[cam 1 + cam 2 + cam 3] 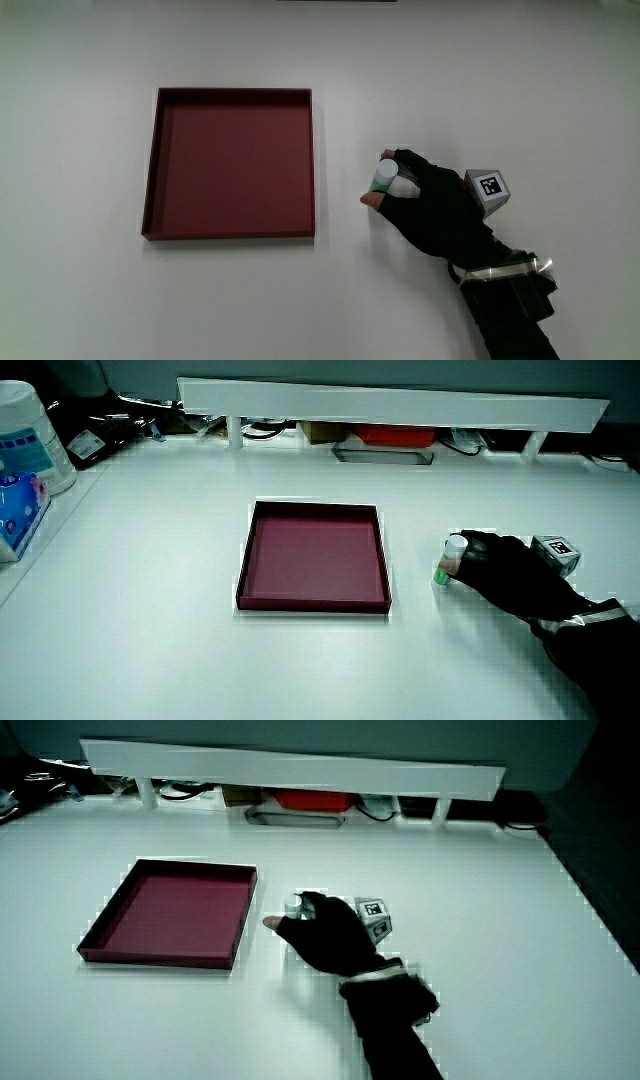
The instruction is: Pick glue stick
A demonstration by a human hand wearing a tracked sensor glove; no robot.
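Observation:
A small glue stick [384, 176] with a white cap and green body stands on the white table beside the dark red tray [160, 150]. The gloved hand [425, 205] is wrapped around it, thumb and fingers closed on its sides. In both side views the glue stick [449, 560] [292, 906] shows upright at the hand's fingertips, its base on or very near the table. The hand [505, 572] [325, 935] reaches in from the person's edge of the table. A patterned cube [488, 187] sits on the back of the hand.
The shallow square tray [378, 560] holds nothing. A low white partition [390, 405] runs along the table's edge farthest from the person, with cables and boxes under it. A white tub and blue packet [25, 460] stand at the table's corner.

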